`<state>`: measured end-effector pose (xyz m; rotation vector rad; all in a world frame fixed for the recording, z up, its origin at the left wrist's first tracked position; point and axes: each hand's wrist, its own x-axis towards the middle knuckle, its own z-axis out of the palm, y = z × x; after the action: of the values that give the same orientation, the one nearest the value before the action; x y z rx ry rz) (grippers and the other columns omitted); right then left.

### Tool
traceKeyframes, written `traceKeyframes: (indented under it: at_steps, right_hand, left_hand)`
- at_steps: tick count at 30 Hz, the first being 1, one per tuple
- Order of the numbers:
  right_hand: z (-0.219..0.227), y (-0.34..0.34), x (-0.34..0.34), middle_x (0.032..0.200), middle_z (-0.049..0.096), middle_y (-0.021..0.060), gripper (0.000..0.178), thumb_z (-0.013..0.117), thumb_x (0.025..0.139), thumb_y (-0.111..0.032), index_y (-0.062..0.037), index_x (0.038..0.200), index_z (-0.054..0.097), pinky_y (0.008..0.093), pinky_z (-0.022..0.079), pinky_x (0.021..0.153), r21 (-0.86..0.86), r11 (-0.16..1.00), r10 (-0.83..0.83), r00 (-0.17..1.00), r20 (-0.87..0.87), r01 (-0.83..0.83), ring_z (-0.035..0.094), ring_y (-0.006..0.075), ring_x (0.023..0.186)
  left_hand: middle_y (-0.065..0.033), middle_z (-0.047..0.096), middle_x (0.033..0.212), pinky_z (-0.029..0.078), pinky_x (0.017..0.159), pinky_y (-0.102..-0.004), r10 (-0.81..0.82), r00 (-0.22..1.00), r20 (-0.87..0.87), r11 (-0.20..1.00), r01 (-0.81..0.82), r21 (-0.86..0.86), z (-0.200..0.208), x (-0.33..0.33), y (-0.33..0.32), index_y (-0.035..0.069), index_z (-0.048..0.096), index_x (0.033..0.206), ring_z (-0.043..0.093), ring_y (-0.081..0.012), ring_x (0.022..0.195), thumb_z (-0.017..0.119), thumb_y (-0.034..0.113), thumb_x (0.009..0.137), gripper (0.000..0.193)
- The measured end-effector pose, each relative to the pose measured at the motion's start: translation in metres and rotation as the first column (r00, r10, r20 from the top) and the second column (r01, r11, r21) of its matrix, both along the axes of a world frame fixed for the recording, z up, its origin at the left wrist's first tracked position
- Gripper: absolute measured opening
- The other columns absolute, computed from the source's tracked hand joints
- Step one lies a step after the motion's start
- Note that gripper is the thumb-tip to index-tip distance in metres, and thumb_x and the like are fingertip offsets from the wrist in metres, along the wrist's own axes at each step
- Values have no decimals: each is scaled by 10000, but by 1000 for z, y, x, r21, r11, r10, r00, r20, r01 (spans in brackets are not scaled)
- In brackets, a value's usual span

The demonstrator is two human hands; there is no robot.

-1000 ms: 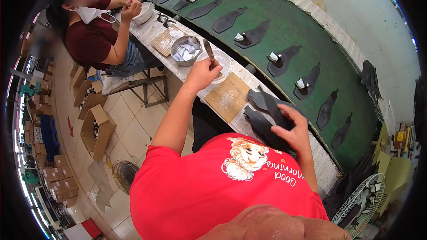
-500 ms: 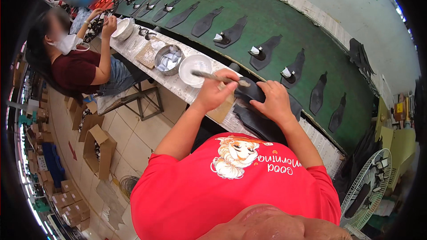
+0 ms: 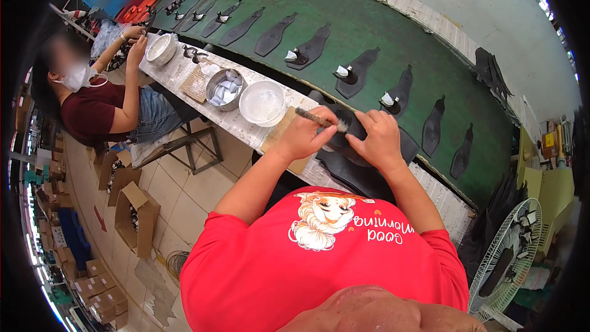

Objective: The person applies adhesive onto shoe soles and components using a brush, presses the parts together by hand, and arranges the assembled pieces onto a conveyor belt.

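Note:
My left hand is closed around a brush with a dark handle. The bristles point right and rest at a black shoe sole piece. My right hand grips the right side of that piece, thumb nearest me. More black sole pieces lie below and beside my hands at the bench edge. A white bowl with whitish contents stands left of my left hand. Beside it is a round metal tin of folded white pieces.
Black sole pieces lie in a row on the long green surface, some carrying small white-and-black parts. A co-worker sits at the left near another white bowl. A fan stands at lower right; open cartons are on the floor.
The brush has tilted, its handle end swinging closer to my left hand and its bristles shifting right across the sole piece. My right hand keeps hold. The view has shifted slightly.

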<state>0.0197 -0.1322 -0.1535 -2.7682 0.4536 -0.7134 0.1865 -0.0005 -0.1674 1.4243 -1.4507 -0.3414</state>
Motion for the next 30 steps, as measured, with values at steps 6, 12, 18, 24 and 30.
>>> traceKeyframes:
  at_steps: [6, 12, 18, 24, 30]
  right_hand:
    - [1, -9, -3, 841, 595, 76, 450, 769, 617, -260, -38, 997, 674, 380, 443, 751, 20, 1000, -23, 999, 31, 22, 568, 259, 816]
    - [0, -5, -4, 874, 618, 72, 434, 763, 624, -256, -42, 993, 682, 380, 446, 748, 41, 999, 5, 999, 44, -7, 575, 254, 829]
    - [1, -7, -7, 892, 630, 71, 432, 761, 629, -254, -46, 1000, 686, 383, 448, 757, 60, 997, 50, 998, 35, -52, 581, 254, 841]
    - [0, -8, -14, 904, 638, 73, 430, 763, 629, -248, -53, 1006, 689, 383, 450, 763, 102, 993, 51, 998, 36, -55, 585, 255, 851]
    - [5, -8, -19, 887, 631, 69, 440, 777, 601, -234, -56, 993, 687, 384, 444, 747, 96, 983, 153, 988, 22, -154, 574, 254, 816]
  left_hand:
    - [-131, 589, 862, 450, 681, -331, -50, 977, -205, 998, 40, -55, 2, 9, 11, 7, 586, 916, 581, -220, 802, 583, 89, 853, 103]
    - [-90, 588, 830, 449, 664, -311, -11, 1000, -10, 999, 12, 42, 0, 18, 13, 18, 589, 911, 588, -200, 743, 595, 112, 853, 110]
    - [-79, 606, 868, 447, 745, -308, 63, 980, -187, 996, -74, -53, 6, 19, 19, 8, 595, 899, 574, -190, 817, 585, 76, 856, 81]
    - [-97, 610, 894, 456, 770, -301, 41, 995, -93, 985, -25, 169, 1, 34, 30, 2, 585, 874, 579, -186, 825, 587, 35, 817, 66]
    - [-80, 635, 895, 476, 792, -314, -141, 957, -252, 987, 155, 35, 20, 48, 35, 7, 600, 839, 593, -181, 862, 527, -4, 719, 142]
